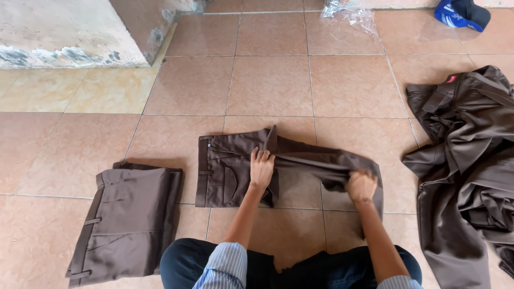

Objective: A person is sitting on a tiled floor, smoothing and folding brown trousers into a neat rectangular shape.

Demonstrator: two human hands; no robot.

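Hands first. Left hand (261, 167) lies fingers-down on the brown trousers (230, 171), pressing the fabric flat at the fold line just right of the back pocket; fingers are together and nearly straight, gripping nothing. Right hand (361, 184) is closed in a fist around the bunched leg ends of the same trousers, lifted a little off the floor. The trousers lie on the tiled floor (267, 80) directly in front of the person's knees, waistband to the left, legs running right.

Risk, as a judgement: the leg section hangs slack and twisted between the two hands, so it could land creased or skewed if laid over from this grip. If the left palm slides, the fold line would shift and the waistband end would drag out of square. Smooth tile offers little friction to hold the cloth.

Surroundings: a folded pair of brown trousers (126, 219) lies to the left, near but apart. A heap of unfolded brown garments (466, 160) lies to the right. Clear plastic wrap (348, 13) and a blue cap (461, 13) sit at the far edge, well apart.
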